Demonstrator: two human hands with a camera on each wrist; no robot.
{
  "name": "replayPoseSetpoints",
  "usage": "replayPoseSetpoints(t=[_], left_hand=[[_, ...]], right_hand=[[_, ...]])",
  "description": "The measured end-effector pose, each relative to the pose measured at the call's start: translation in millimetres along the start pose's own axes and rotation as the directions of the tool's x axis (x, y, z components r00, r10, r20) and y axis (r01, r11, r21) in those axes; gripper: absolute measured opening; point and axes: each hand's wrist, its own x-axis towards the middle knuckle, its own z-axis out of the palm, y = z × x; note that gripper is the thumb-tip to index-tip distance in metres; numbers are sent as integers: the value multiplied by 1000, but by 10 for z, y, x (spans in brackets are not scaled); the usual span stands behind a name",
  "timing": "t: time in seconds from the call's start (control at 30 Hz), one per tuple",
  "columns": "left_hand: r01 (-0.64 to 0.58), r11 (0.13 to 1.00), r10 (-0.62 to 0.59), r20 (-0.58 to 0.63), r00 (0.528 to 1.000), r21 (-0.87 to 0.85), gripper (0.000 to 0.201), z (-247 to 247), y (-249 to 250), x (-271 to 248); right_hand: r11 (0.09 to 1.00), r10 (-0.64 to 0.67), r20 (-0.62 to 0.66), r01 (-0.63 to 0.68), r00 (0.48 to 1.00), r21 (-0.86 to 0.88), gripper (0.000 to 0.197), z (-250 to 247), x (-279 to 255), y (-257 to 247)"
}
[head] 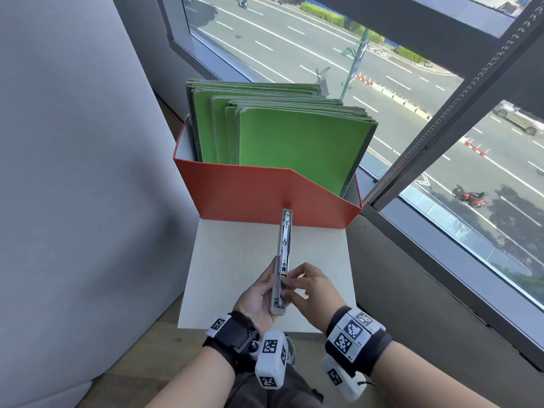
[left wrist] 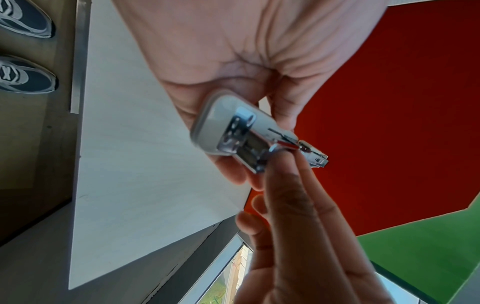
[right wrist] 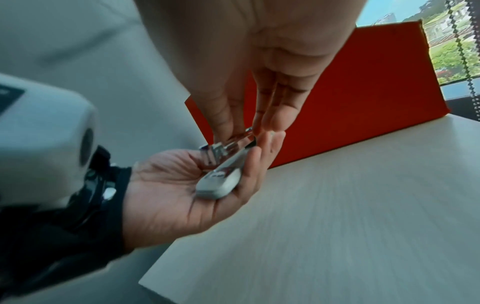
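as stapler is held, table, red box, window

Glossy metal stapler (plast. shell), matt box

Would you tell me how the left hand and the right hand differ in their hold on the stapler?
The left hand lies palm up, holding the stapler from below; the right hand is palm down, fingertips pinching it from above. Both touch its near end.
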Motion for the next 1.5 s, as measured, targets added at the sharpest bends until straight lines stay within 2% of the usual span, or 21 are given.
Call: replayPoseSetpoints(t=[0.1, 0.23, 0.4, 0.57, 0.7, 0.77, 0.9, 1.03, 1.13, 1.3, 1.43, 1.5], left_hand=[[-12, 1000, 12, 5, 1000, 13, 39, 21, 19, 4], [-18, 999, 17, 44, 999, 28, 40, 60, 35, 3], [-15, 999, 13, 65, 998, 33, 37, 27, -12, 3], [-23, 999, 21, 52, 998, 40, 37, -45, -50, 6], [-23, 995, 22, 16, 1000, 96, 36, -114, -63, 21], [-27, 990, 28, -6, 1000, 136, 36, -113, -72, 29], [-34, 976, 48, -59, 997, 215, 38, -78, -71, 90], [-13, 974, 40, -114, 993, 225, 39, -38, -59, 161], [7, 977, 27, -155, 988, 214, 35, 20, -37, 180], [32, 973, 23, -233, 972, 230, 32, 71, 9, 240], [-4, 979, 55, -245, 968, 204, 27, 125, 59, 237], [5, 985, 29, -197, 980, 170, 21, 150, 90, 214]], right_hand=[[999, 27, -16, -26, 1000, 43, 22, -230, 206, -32], [983, 151, -60, -143, 987, 111, 24, -446, 652, -36], [935, 335, -47, -326, 941, 140, 43, -410, 1154, 61], [914, 355, -36, -339, 934, 222, 31, -391, 1281, -19], [864, 362, -22, -326, 932, 382, 26, -370, 1282, -37], [870, 336, -36, -296, 941, 394, 25, -376, 1273, -35], [935, 243, -82, -210, 967, 286, 24, -424, 1201, -88], [979, 117, -158, -87, 980, 182, 17, -447, 1057, -182], [982, 35, -199, 4, 979, 191, 14, -446, 897, -232], [952, -60, -98, 86, 993, 294, 16, -398, 561, -229], [955, -210, -79, 221, 975, 198, 16, -315, 314, -159], [951, -276, -73, 283, 958, 125, 17, -245, 236, -98]])
